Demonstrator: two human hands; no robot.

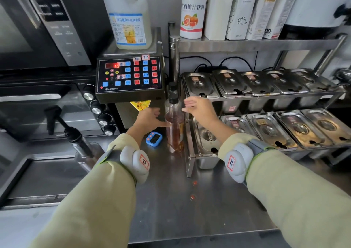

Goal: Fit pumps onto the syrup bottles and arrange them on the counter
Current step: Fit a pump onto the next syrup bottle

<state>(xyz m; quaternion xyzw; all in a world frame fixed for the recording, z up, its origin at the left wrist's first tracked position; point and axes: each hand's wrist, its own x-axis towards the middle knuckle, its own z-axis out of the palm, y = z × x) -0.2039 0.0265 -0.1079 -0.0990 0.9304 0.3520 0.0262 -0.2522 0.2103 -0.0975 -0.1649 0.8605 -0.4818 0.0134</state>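
Syrup bottle (173, 122), black-capped and holding amber liquid, stands upright on the steel counter (190, 200) at frame centre; left hand (149, 117) touches its side with straight fingers; right hand (199, 108) hovers spread just right of its neck; another bottle with pump (76, 135) stands at left; blue timer (154, 138) lies beside the left wrist.

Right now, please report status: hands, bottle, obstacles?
Both hands open: left hand touching the syrup bottle, right hand beside it. Black cap on, no pump. Blue timer nearby.
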